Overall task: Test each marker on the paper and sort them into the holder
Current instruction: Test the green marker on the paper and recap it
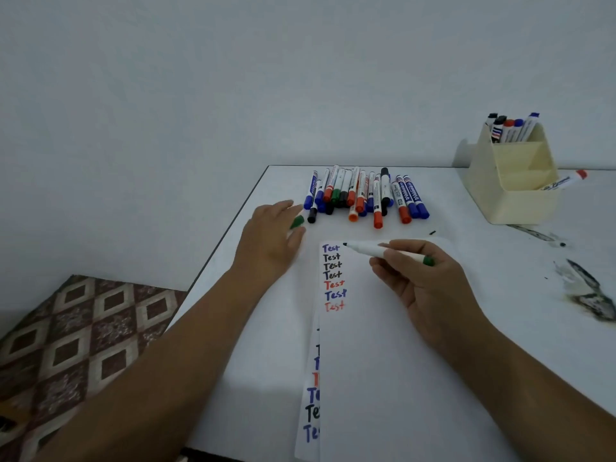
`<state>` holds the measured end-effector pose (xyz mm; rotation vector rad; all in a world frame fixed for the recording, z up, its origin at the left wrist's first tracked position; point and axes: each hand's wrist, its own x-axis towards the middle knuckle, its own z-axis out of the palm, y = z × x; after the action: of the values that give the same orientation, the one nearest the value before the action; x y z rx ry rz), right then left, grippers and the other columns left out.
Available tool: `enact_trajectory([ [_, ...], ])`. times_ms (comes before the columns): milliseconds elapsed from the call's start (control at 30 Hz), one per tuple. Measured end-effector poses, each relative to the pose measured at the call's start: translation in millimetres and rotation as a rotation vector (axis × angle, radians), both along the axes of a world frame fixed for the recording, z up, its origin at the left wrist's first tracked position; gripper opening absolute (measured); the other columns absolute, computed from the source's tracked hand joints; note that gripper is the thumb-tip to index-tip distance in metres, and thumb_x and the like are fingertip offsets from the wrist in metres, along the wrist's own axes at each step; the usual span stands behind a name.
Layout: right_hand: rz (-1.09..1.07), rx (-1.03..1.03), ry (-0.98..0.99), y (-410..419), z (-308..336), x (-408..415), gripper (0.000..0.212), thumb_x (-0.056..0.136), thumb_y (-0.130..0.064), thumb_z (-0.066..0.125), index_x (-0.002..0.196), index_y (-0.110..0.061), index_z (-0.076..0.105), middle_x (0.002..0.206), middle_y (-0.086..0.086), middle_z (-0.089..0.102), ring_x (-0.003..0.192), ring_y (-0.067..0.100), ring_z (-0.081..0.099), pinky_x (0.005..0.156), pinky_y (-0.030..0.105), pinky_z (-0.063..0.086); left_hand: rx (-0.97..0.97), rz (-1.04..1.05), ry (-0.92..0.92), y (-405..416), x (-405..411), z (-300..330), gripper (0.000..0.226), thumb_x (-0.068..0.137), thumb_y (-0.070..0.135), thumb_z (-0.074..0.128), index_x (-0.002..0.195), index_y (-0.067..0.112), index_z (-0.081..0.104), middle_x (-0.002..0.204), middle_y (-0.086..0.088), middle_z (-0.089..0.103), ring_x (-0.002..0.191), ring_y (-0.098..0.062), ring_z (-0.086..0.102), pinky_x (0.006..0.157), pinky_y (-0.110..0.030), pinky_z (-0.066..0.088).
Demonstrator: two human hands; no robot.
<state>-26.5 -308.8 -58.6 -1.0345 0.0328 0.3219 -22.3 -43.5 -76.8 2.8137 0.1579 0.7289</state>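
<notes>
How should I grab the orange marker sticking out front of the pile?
Pinch the orange marker by its cap end, coming from the near side. That end pokes out of the pile toward the paper; its barrel is wedged between neighbours.

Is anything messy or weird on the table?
Yes. Dark ink smears stain the white table at the right edge, and one red-capped marker lies loose beside the cream holder instead of standing inside.

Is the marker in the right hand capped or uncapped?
Uncapped. The green marker in the right hand shows its bare dark tip over the paper; the left hand holds a green cap.
</notes>
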Motion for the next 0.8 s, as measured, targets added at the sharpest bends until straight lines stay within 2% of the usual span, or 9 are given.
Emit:
enact_trajectory([
  [100, 0.015, 0.017, -0.018, 0.5, 0.1, -0.1, 0.016, 0.089, 0.002, 0.067, 0.104, 0.0, 0.07, 0.106, 0.019, 0.075, 0.099, 0.035, 0.075, 0.084, 0.034, 0.062, 0.011, 0.111, 0.104, 9.8, 9.5, 0.5, 0.04, 0.097, 0.037, 0.052, 0.134, 0.023, 0.059, 0.125, 0.001, 0.065, 0.115, -0.028, 0.057, 0.091, -0.043, 0.051],
  [200, 0.033, 0.018, -0.022, 1.5, -1.2, 1.1, 0.017, 0.091, 0.003, 0.065, 0.107, 0.001, 0.07, 0.108, 0.02, 0.075, 0.1, 0.035, 0.074, 0.087, 0.036, 0.061, 0.061, 0.131, 0.13, 9.4, 10.1, -1.8, 0.025, 0.097, 0.04, 0.05, 0.109, 0.027, 0.067, 0.091, 0.006, 0.067, 0.09, -0.022, 0.061, 0.072, -0.037, 0.051],
  [300, 0.049, 0.016, 0.003, 1.3, -1.7, 2.1, 0.019, 0.096, 0.005, 0.058, 0.109, 0.001, 0.07, 0.108, 0.019, 0.076, 0.102, 0.033, 0.074, 0.09, 0.036, 0.06, -0.057, 0.138, 0.099, 8.2, 8.8, -2.3, 0.019, 0.095, 0.033, 0.056, 0.108, 0.03, 0.07, 0.097, 0.01, 0.069, 0.093, -0.016, 0.06, 0.08, -0.038, 0.051],
  [367, 0.054, -0.002, 0.003, 1.3, -1.3, 1.9, 0.02, 0.097, 0.005, 0.056, 0.109, -0.001, 0.071, 0.106, 0.016, 0.076, 0.102, 0.031, 0.074, 0.09, 0.036, 0.059, -0.188, 0.075, 0.064, 7.3, 3.6, -0.2, 0.019, 0.095, 0.027, 0.06, 0.111, 0.029, 0.072, 0.101, 0.013, 0.069, 0.093, -0.008, 0.06, 0.083, -0.023, 0.048],
  [433, 0.058, -0.028, -0.015, 2.0, -1.2, 1.1, 0.018, 0.097, 0.003, 0.057, 0.108, -0.001, 0.072, 0.105, 0.015, 0.077, 0.101, 0.031, 0.075, 0.09, 0.036, 0.06, -0.329, -0.02, 0.018, 1.2, -5.8, 4.5, 0.019, 0.095, 0.021, 0.063, 0.111, 0.027, 0.073, 0.102, 0.016, 0.068, 0.092, 0.0, 0.058, 0.078, -0.006, 0.039],
  [533, 0.07, -0.068, -0.047, 3.7, -1.0, -1.1, 0.016, 0.097, 0.001, 0.06, 0.107, -0.002, 0.072, 0.102, 0.015, 0.077, 0.099, 0.032, 0.075, 0.087, 0.035, 0.061, -0.479, -0.124, -0.019, -13.8, -19.6, 11.8, 0.022, 0.095, 0.015, 0.064, 0.108, 0.03, 0.073, 0.103, 0.02, 0.067, 0.093, 0.006, 0.057, 0.075, -0.002, 0.038],
  [800, 0.075, -0.11, -0.073, 2.6, 0.7, -4.2, 0.016, 0.097, -0.001, 0.06, 0.107, -0.003, 0.072, 0.1, 0.014, 0.078, 0.097, 0.03, 0.076, 0.083, 0.033, 0.063, -0.415, -0.244, -0.002, -25.8, -26.5, 12.9, 0.023, 0.096, 0.01, 0.061, 0.11, 0.024, 0.072, 0.103, 0.018, 0.065, 0.097, 0.005, 0.058, 0.08, -0.005, 0.041],
])
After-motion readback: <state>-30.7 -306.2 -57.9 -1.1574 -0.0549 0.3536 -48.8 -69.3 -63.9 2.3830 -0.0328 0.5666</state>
